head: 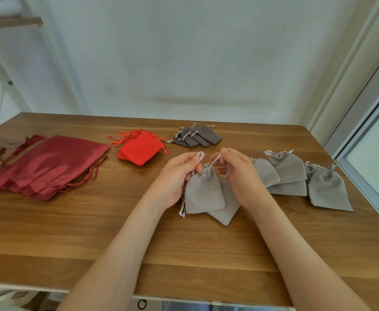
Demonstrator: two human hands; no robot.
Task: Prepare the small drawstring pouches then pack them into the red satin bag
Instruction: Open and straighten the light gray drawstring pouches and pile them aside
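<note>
A light grey drawstring pouch (203,194) hangs between my hands above the table, its mouth gathered. My left hand (177,176) pinches its left cord loop, and my right hand (237,176) pinches the right cord. A second light grey pouch (225,209) lies flat under it. Several more light grey pouches (289,171) with gathered mouths lie to the right. A stack of dark red satin bags (49,164) with cords lies flat at the left.
Small bright red pouches (140,148) are stacked left of centre, and dark grey pouches (197,135) are fanned out behind my hands. The wooden table (94,232) ends at a white wall at the back. A window frame (368,140) runs along the right.
</note>
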